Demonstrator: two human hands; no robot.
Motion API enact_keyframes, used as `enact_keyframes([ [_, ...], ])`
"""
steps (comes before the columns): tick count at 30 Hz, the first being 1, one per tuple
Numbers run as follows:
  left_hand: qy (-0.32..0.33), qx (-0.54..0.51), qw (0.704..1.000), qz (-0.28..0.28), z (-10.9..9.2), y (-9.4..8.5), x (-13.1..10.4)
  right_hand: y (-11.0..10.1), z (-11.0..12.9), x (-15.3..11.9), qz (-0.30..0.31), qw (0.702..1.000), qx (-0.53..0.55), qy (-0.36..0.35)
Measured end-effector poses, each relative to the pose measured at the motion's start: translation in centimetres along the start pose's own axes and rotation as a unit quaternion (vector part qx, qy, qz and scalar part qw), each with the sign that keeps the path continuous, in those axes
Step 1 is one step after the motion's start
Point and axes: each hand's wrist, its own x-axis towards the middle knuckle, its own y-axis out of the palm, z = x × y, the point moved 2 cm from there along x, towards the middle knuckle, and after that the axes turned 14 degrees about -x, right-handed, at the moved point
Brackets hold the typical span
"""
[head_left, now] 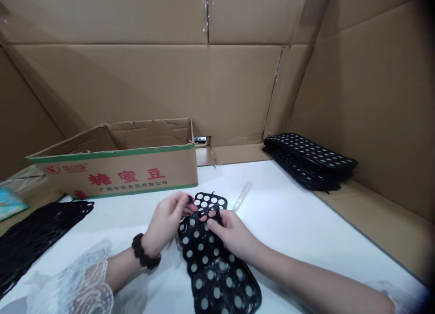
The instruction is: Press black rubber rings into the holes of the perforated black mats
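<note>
A black sheet with rows of pale round spots (210,273) lies lengthwise in front of me on the white table. Its far end, a narrower part with larger white circles (203,200), extends beyond my fingers. My right hand (228,228) grips the sheet near this end, thumb on top and fingers curled under a raised black edge. Close by on the left, my left hand (175,210) is closed in a pinch at the sheet's upper left edge. A small dark patch shows at its fingertips; what exactly it pinches is hidden.
An open cardboard box (136,169) stands at the back left. Black stringy, holed pieces (37,234) are heaped at the left. Similar dotted black sheets (309,160) are stacked at the back right. A clear plastic strip (242,196) lies beyond my right hand. Cardboard walls (238,92) surround the table.
</note>
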Motion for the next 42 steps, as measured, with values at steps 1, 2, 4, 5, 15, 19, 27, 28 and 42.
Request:
enact_keyframes([
  [1,0.008,-0.012,0.998,-0.054,0.1,-0.8,0.4,0.0,-0.2,0.0,-0.01,1.0,-0.005,0.015],
  [2,0.029,-0.003,0.994,-0.103,0.0,-1.5,0.7,-0.1,-0.4,0.0,-0.019,0.999,-0.006,0.028],
  [4,0.093,0.08,0.982,-0.143,-0.2,-2.3,0.7,-0.2,-0.5,0.1,-0.025,0.999,0.004,0.041],
  [5,0.128,0.136,0.974,-0.128,-0.3,-2.2,0.4,-0.2,-0.5,0.1,-0.022,0.999,0.015,0.043],
  [15,0.214,0.272,0.933,0.099,0.7,1.3,-2.8,-0.7,0.4,0.2,-0.015,0.995,0.083,0.06],
  [19,0.191,0.248,0.943,0.114,1.0,1.3,-3.0,-0.4,0.7,-0.2,0.079,0.994,0.073,0.036],
  [27,0.125,0.168,0.97,0.121,0.6,1.7,-3.2,0.0,0.0,-0.4,0.07,0.996,0.037,0.029],
  [28,0.121,0.157,0.972,0.124,0.5,1.7,-3.2,0.0,0.1,-0.4,0.055,0.997,0.038,0.027],
  [42,-0.044,-0.052,0.978,0.195,-0.1,1.4,-2.0,-0.4,0.5,-0.1,0.019,1.0,-0.018,-0.012],
])
